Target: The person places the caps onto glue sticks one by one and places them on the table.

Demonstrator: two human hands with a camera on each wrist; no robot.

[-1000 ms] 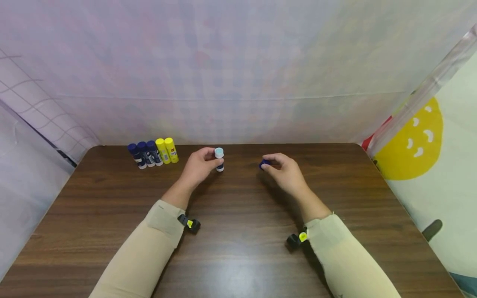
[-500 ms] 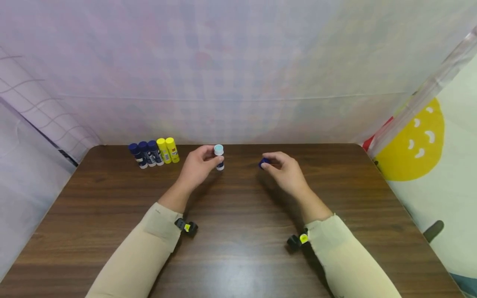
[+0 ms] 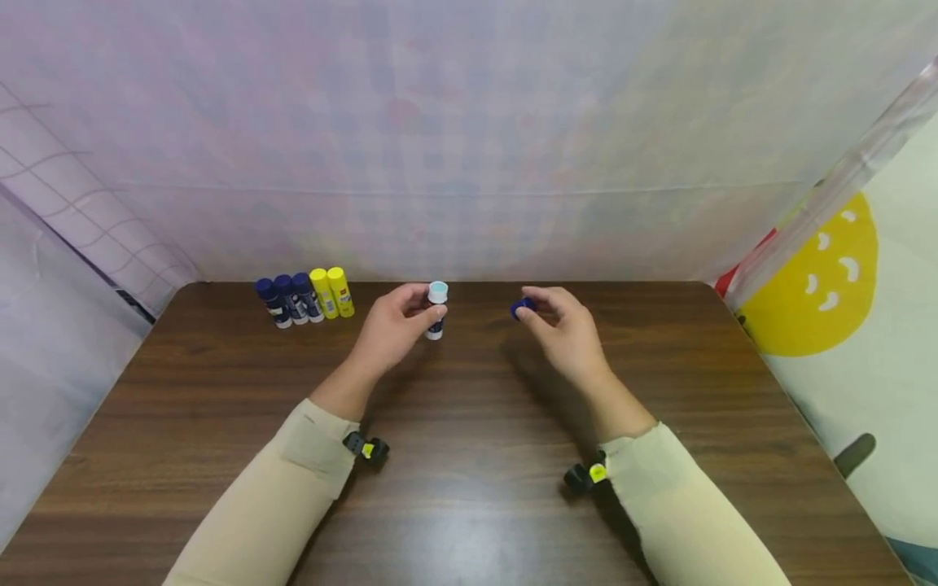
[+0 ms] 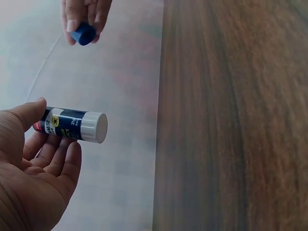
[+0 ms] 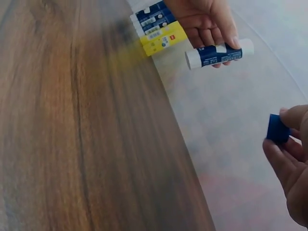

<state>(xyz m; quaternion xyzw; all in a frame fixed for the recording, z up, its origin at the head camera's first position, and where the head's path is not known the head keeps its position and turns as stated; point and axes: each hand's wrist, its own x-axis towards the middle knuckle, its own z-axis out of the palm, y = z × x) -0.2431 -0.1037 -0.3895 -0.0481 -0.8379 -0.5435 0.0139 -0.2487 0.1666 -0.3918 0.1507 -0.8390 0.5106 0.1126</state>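
Observation:
My left hand [image 3: 392,330] pinches an uncapped glue stick [image 3: 437,298] between thumb and fingers, its pale open end facing up. In the left wrist view the glue stick [image 4: 67,123] shows a dark blue label and a white base. To the right, my right hand [image 3: 567,334] pinches a small dark blue cap [image 3: 523,308], held apart from the glue stick. The cap [image 5: 277,129] shows between thumb and fingers in the right wrist view. Both hands are over the far part of the table.
A row of upright glue sticks stands at the back left of the wooden table [image 3: 469,439]: several with blue caps [image 3: 284,283] and two yellow ones [image 3: 339,289]. A pale patterned curtain [image 3: 469,146] hangs behind the table's far edge.
The glue stick has shifted slightly to the right in my left hand's grip. My right hand has risen a little with the cap. The row of glue sticks stands as before.

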